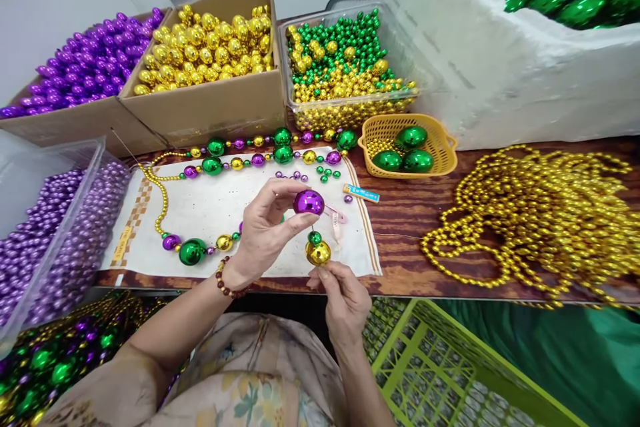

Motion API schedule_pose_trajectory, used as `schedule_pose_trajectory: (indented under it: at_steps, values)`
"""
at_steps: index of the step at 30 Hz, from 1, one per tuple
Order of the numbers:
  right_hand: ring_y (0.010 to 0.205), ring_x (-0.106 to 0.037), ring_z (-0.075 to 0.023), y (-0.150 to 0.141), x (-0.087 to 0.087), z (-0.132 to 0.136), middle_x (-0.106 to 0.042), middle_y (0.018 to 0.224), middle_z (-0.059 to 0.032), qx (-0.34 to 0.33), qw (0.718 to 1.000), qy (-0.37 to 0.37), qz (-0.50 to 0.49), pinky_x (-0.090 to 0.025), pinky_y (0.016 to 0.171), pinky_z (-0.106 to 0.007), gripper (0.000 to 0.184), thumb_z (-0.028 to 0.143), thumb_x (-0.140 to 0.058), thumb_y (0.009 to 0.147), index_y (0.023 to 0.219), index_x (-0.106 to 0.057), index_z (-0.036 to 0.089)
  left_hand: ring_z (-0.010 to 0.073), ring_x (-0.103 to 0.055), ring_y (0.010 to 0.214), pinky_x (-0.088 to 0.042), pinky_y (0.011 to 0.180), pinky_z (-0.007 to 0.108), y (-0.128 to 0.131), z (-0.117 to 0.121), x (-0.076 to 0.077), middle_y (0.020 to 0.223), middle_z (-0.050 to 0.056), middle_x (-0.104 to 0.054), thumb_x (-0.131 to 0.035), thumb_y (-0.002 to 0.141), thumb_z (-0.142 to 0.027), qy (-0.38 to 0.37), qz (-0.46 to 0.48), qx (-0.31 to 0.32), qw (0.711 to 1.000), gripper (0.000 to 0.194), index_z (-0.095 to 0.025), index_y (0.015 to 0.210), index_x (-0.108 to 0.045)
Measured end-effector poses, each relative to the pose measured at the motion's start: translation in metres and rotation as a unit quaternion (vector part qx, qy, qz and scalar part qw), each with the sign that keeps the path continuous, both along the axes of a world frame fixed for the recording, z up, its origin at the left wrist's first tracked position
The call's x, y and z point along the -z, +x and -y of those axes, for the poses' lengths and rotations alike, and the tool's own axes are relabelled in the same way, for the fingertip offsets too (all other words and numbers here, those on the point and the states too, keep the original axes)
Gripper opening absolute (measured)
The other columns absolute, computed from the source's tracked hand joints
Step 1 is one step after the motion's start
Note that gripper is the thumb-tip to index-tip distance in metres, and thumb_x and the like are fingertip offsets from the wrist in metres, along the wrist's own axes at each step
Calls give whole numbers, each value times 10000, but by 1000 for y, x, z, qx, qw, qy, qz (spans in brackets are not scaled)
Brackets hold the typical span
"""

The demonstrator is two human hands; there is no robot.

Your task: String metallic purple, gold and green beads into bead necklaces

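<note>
My left hand (265,230) pinches a large shiny purple bead (309,202) between thumb and fingers above the cloth. Just below it, a small green bead (315,237) and a gold bead (319,253) are stacked, with a thin line running up to the purple one. My right hand (346,297) is closed at the underside of the gold bead, fingertips pressed together; whatever else they grip is hidden. On the white cloth (200,203) a strand of green, gold and purple beads (193,251) passes behind my left hand. A pink safety pin (336,215) lies beyond the beads.
Loose small green beads (327,173) lie near a blue-labelled strip (361,193). An orange basket (407,170) holds large green beads. Boxes of purple beads (95,60) and gold beads (210,47) line the back. Gold bead strings (540,213) pile up right; a green crate (430,347) stands below.
</note>
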State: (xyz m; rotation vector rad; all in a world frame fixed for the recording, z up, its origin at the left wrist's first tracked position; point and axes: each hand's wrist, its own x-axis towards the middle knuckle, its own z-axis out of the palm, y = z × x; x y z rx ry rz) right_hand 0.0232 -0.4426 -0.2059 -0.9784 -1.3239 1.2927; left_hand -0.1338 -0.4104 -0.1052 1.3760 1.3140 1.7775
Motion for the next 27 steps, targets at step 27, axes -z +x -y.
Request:
schedule_pose_trajectory:
  at_steps: [27]
  values:
    - [506, -619, -128, 9, 16, -56, -699, 623, -26, 32, 990, -81, -110, -516, 508, -223, 160, 304, -724, 861, 780, -747, 168, 216, -679, 1077, -531, 976, 369, -56, -141, -16, 1187, 139, -719, -570, 981, -329, -90, -251, -6, 964, 289, -152, 1181, -677]
